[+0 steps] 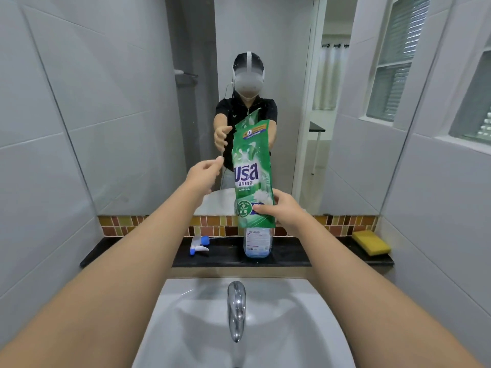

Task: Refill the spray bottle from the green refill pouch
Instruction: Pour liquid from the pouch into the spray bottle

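Clearly the green refill pouch point(252, 179) is the main hazard: it stands tall and upright above the clear spray bottle point(257, 243) on the black counter point(289, 254), gripped only near its bottom edge by the right hand point(283, 212). Its torn top looks floppy, so tipping it could send liquid past the bottle's mouth, which the pouch hides. The left hand point(204, 174) hovers beside the pouch, apart from it, fingers point(216, 162) loosely curled on nothing. Nothing steadies the bottle, so a nudge may topple it. The blue-and-white trigger head point(199, 245) lies left of the bottle.
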